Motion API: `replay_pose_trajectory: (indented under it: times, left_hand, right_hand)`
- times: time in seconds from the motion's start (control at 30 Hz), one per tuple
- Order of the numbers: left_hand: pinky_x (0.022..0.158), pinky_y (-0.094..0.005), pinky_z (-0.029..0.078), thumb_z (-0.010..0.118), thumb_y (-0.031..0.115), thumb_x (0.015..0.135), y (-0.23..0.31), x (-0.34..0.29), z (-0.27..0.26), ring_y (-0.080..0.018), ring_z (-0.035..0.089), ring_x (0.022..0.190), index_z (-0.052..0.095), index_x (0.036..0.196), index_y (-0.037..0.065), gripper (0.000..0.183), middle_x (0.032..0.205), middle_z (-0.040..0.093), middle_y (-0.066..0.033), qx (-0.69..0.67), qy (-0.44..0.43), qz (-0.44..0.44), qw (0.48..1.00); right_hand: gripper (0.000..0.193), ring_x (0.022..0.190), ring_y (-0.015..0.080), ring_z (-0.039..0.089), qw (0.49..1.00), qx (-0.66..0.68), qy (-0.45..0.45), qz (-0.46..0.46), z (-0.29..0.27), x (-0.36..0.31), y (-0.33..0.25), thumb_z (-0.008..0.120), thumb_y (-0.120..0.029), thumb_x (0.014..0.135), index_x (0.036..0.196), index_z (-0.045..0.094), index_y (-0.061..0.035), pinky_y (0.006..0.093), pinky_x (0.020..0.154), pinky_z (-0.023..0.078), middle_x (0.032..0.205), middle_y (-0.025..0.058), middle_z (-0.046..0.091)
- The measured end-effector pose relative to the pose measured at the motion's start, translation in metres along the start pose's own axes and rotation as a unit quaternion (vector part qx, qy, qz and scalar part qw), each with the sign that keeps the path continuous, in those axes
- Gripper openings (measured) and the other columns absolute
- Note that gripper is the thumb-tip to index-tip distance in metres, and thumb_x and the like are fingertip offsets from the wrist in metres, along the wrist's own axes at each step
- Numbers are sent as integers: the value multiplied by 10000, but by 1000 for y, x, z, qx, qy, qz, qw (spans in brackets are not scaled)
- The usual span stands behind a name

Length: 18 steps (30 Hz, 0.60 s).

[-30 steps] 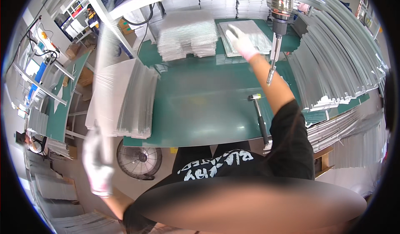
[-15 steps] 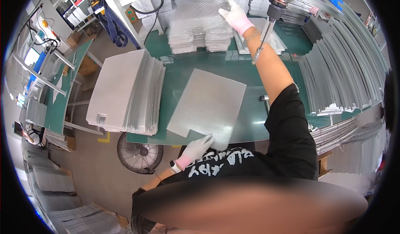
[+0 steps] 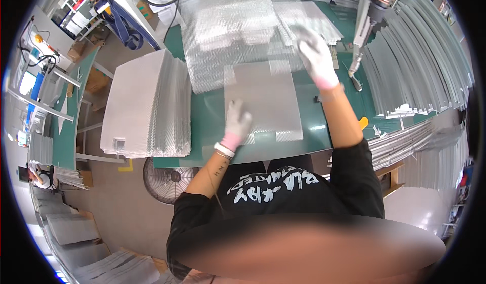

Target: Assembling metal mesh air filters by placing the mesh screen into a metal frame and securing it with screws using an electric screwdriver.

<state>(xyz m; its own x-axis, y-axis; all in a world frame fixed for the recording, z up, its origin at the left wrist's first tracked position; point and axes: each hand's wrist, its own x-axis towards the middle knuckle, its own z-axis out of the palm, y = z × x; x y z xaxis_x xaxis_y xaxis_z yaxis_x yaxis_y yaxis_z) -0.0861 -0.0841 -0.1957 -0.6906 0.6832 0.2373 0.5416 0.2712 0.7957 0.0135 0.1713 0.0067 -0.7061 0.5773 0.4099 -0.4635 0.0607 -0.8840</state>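
A flat grey metal sheet (image 3: 268, 99) lies on the green table (image 3: 207, 117) in front of me. My left hand (image 3: 237, 123), in a white glove, rests flat on the sheet's near left part. My right hand (image 3: 316, 56), also gloved, is raised over the sheet's far right corner. It grips the edge of a clear dimpled sheet (image 3: 233, 36), which is blurred with motion and hangs over the far half of the table. The pile behind the dimpled sheet is mostly hidden.
A tall stack of grey sheets (image 3: 144, 104) stands at the table's left end. Fanned rows of metal sheets (image 3: 422, 61) fill the right side. A hanging power tool (image 3: 369, 16) dangles at the back right. A floor fan (image 3: 167, 178) sits under the table. Another person (image 3: 38, 175) works far left.
My left hand slid from the grey sheet's near edge onto its surface. My right hand came back from the far pile, drawing a dimpled sheet toward me.
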Motion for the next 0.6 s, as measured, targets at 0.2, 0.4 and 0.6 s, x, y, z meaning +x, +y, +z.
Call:
replay_pose_trajectory:
  times: [0.2,0.4,0.6]
  left_hand:
    - [953,-413,501,524,452,974,56,-19,-90,-296,629,1076,357,1447,-23,691,1342,528,-237,-667,-49,-109,736]
    - [671,-375,532,732,267,818,58,-33,-57,-288,638,683,432,1377,26,679,855,662,-164,96,19,-133,986]
    - [809,-444,519,712,322,830,34,-29,-47,-404,650,923,411,1382,27,695,1044,657,-258,145,-3,-99,984]
  right_hand:
    - [458,925,106,568,984,-137,33,110,-40,-160,24,491,99,875,1323,545,23,245,849,469,1241,64,626]
    - [419,1145,252,603,930,-355,26,96,-29,-178,46,632,-60,840,1254,609,-2,294,958,463,1262,174,614]
    - [443,1164,291,601,916,-375,8,143,-38,-182,73,653,-105,820,1252,609,-22,341,993,457,1244,187,621]
